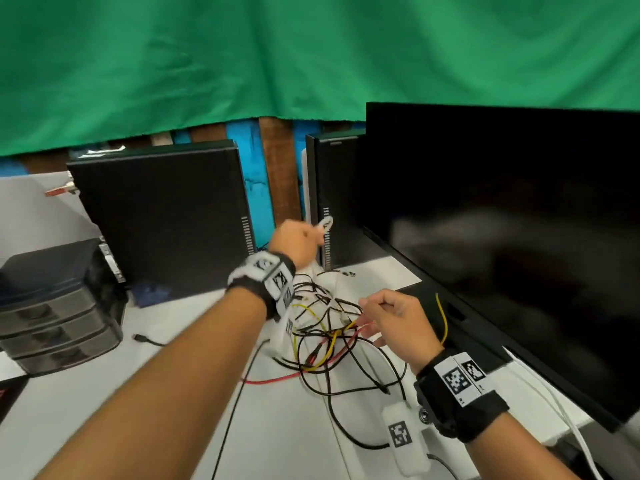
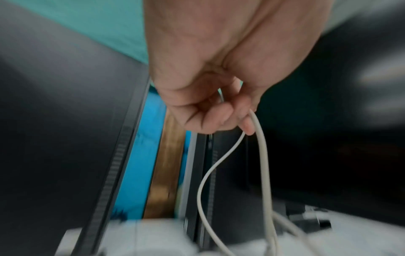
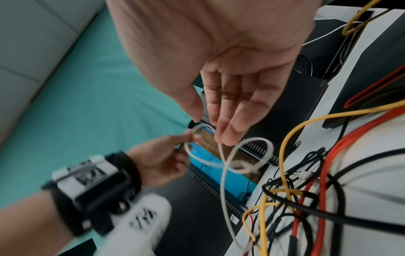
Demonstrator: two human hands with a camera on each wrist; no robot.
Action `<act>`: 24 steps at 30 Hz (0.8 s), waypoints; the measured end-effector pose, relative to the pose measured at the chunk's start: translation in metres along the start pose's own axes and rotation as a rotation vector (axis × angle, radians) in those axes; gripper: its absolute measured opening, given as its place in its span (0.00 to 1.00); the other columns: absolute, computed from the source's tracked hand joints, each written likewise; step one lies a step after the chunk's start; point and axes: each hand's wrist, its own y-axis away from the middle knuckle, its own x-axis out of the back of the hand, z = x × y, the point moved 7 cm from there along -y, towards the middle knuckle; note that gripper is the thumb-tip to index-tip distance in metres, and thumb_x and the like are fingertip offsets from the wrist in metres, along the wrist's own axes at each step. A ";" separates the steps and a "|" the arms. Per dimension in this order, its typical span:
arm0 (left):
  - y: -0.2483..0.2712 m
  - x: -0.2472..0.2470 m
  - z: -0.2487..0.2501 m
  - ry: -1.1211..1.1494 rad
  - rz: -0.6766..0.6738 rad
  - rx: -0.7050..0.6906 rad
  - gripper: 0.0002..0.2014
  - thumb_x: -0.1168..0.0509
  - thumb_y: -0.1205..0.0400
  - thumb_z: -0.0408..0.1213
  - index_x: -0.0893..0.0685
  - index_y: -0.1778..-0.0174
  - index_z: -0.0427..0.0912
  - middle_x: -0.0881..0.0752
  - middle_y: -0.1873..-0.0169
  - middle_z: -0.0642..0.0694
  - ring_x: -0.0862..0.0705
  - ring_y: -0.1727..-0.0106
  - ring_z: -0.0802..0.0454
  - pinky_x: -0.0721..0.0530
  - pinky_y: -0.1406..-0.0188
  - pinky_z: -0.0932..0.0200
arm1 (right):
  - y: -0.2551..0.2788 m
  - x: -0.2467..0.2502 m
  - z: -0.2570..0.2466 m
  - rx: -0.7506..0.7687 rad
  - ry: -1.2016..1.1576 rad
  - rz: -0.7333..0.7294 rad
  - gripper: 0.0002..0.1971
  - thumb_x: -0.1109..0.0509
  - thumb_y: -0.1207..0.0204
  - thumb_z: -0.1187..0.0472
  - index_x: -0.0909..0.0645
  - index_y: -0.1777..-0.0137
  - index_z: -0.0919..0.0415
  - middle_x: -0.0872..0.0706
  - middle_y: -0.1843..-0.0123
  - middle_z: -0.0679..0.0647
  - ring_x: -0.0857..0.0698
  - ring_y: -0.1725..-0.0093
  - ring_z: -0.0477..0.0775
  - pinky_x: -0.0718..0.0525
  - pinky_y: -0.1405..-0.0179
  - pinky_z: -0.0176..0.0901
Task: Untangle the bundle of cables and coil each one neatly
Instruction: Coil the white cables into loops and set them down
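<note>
A wide black flat monitor (image 1: 502,244) fills the 3 o'clock side of the head view. A tall black computer case (image 1: 162,216) stands at 10 o'clock, and a stack of grey plastic drawers (image 1: 59,317) sits at 9 o'clock. They rest on a white surface (image 1: 104,393). At the centre of the surface lies the tangled bundle of thin black, yellow and red cables (image 1: 332,344), just in front of the monitor's base. The left hand (image 1: 298,242) is raised above the bundle toward 12 o'clock, fingers curled around a thin white cable (image 2: 262,155) that loops out of the fist and trails down into the tangle. The right hand (image 1: 398,323) hovers at the bundle's 3 o'clock edge, its fingers (image 3: 230,131) nearly straight and pinching the same white cable against the thumb.
</note>
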 end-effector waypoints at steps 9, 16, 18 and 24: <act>-0.031 0.185 0.113 0.190 0.279 -0.279 0.10 0.38 0.12 0.40 0.14 0.55 0.43 0.14 0.69 0.46 0.19 0.86 0.60 0.24 0.87 0.67 | 0.009 -0.009 -0.027 0.102 -0.019 0.041 0.08 0.28 0.18 0.61 0.14 0.58 0.62 0.09 0.63 0.60 0.14 0.68 0.54 0.18 0.69 0.46; 0.022 0.183 0.092 0.155 0.107 -0.367 0.06 0.34 0.13 0.37 0.15 0.54 0.43 0.15 0.70 0.48 0.16 0.79 0.57 0.19 0.77 0.63 | 0.028 -0.023 -0.096 0.379 -0.019 0.073 0.05 0.29 0.18 0.60 0.14 0.55 0.54 0.09 0.60 0.51 0.11 0.64 0.48 0.16 0.66 0.44; 0.043 0.173 0.071 0.114 0.101 -0.413 0.07 0.33 0.14 0.38 0.13 0.57 0.46 0.14 0.71 0.51 0.15 0.76 0.56 0.17 0.75 0.64 | 0.036 -0.022 -0.104 0.486 0.002 0.176 0.02 0.28 0.20 0.59 0.15 0.52 0.51 0.10 0.57 0.45 0.11 0.58 0.46 0.13 0.62 0.46; 0.093 0.119 0.041 -0.102 -0.069 -0.565 0.06 0.30 0.16 0.42 0.08 0.52 0.48 0.10 0.62 0.57 0.13 0.60 0.57 0.16 0.58 0.62 | 0.058 -0.034 -0.097 0.570 0.076 0.216 0.32 0.21 0.28 0.53 0.30 0.25 0.46 0.17 0.41 0.38 0.13 0.50 0.44 0.15 0.63 0.35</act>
